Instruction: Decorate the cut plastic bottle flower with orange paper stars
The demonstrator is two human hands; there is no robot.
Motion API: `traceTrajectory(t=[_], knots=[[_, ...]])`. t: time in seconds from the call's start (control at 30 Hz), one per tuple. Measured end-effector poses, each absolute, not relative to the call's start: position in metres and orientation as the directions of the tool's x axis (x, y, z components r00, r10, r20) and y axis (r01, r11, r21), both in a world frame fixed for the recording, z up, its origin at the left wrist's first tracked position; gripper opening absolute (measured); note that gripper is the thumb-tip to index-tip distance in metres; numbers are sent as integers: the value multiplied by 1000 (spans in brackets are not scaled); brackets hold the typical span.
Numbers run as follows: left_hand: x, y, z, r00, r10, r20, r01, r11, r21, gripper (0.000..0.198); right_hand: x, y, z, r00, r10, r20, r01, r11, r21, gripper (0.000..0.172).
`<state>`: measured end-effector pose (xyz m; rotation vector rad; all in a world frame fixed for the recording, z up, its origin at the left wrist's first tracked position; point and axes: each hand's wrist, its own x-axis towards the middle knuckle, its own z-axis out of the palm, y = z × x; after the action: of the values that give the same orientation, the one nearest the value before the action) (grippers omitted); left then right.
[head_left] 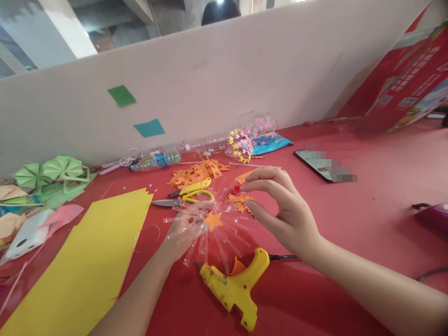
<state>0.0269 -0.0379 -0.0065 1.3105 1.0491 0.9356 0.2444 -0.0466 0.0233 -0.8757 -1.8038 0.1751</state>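
Note:
My left hand (182,231) is closed around a clear plastic bottle piece (210,238) cut into several splayed strips. An orange paper star (213,220) sits on one strip tip. My right hand (280,210) hovers just right of the strips, fingers spread and curved, thumb below, holding nothing that I can see. A yellow glue gun (236,287) lies on the red table (350,224) right below the strips. Yellow-handled scissors (185,198) lie behind my left hand.
A pile of orange paper stars (196,173), a star-covered bottle piece (241,143), a clear water bottle (157,161), a phone (317,163), a large yellow sheet (84,261) and green folded paper (52,175) lie about. A white partition (224,88) closes the back.

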Motion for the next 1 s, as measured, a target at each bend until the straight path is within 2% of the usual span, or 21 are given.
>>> traceTrajectory(t=[0.17,0.37,0.53,0.7,0.9,1.0], knots=[[26,-36,-10,274,956,-110,40,103,994,34,245,-50,26,-143,576,805,489,748,-448,21],[23,-33,-15,249,960,-127,46,119,992,39,244,-51,24,-279,485,828,519,802,-295,25],[20,-30,-21,183,974,-131,-6,135,991,41,243,-51,23,-254,520,816,509,789,-345,26],[21,-29,-23,183,969,-164,0,166,986,46,240,-53,23,-339,533,775,439,819,-371,21],[26,-28,-22,160,967,-200,-10,204,979,38,235,-53,18,-356,600,716,490,772,-404,13],[27,-26,-22,178,964,-197,2,200,980,39,235,-54,17,-314,597,738,505,763,-403,17]])
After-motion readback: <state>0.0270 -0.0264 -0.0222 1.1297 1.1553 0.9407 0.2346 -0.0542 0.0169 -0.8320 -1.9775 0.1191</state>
